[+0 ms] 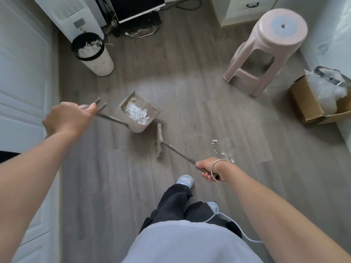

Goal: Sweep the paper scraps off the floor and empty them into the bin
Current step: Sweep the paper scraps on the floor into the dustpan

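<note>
Fingers, left [91, 108]: curled round the top of the dustpan handle [112, 118], with the thumb lying along it toward the forked end.
Fingers, right [206, 175]: wrapped tight round the upper end of the broom handle [178, 152].
Left hand [70, 118]: the back of the hand faces the camera; the bare forearm reaches forward and to the left.
Right hand [210, 168]: held lower and nearer the body, knuckles pointing left, with a thin metal bangle [218, 168] on the wrist.
Dustpan [138, 112]: tipped back with its mouth upward; whether it touches the floor [171, 82] cannot be told.
Paper scraps [136, 113]: a white heap inside the dustpan.
Broom head [159, 141]: just beside the dustpan's lip, with the handle slanting back to the right hand.
Loose scraps [223, 153]: a few white bits on the floor to the right of the broom handle, near the right hand.
Bin [93, 54]: at the upper left, upright and black-lined, with white scraps inside, well apart from the dustpan.
Writing: a small panel on the white appliance [76, 14] behind the bin, too blurred to read.
Other things: a pink stool [266, 48] and an open cardboard box [307, 103] on the right.
</note>
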The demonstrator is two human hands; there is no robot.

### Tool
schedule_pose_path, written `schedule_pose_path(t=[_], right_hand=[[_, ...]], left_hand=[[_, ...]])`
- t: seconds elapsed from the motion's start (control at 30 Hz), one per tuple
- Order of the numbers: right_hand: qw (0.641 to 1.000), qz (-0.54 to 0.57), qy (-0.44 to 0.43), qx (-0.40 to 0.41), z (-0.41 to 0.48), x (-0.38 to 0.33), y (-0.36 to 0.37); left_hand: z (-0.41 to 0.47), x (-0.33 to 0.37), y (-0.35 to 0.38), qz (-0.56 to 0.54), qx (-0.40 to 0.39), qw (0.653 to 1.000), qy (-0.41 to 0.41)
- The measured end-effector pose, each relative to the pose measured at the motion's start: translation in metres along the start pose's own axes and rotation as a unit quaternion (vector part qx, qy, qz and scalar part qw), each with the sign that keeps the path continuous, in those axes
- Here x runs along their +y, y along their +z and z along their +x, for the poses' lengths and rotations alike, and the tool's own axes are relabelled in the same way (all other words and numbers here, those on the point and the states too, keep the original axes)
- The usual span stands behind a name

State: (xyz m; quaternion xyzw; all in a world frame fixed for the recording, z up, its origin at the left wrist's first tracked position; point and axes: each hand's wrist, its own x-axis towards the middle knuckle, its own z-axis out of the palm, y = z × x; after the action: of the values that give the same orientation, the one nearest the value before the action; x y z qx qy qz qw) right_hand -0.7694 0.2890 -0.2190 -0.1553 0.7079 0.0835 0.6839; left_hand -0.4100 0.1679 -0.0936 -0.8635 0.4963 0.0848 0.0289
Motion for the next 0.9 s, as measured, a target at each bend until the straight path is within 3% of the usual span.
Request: schedule_pose_path(t=[0.2, 0.5, 0.9], right_hand=[[0.998, 0.003, 0.027, 0.054, 0.009, 0.006, -0.012], [0.992, 0.053, 0.076, 0.084, 0.003, 0.057, -0.066], [0.961, 0.219, 0.119, 0.121, -0.018, 0.168, -0.093]], left_hand=[[0.002, -0.001, 0.002, -0.001, -0.008, 1.000, -0.009], [-0.011, 0.054, 0.015, 0.012, -0.033, 0.998, 0.045], [-0.060, 0.150, 0.033, 0.046, -0.066, 0.976, 0.203]])
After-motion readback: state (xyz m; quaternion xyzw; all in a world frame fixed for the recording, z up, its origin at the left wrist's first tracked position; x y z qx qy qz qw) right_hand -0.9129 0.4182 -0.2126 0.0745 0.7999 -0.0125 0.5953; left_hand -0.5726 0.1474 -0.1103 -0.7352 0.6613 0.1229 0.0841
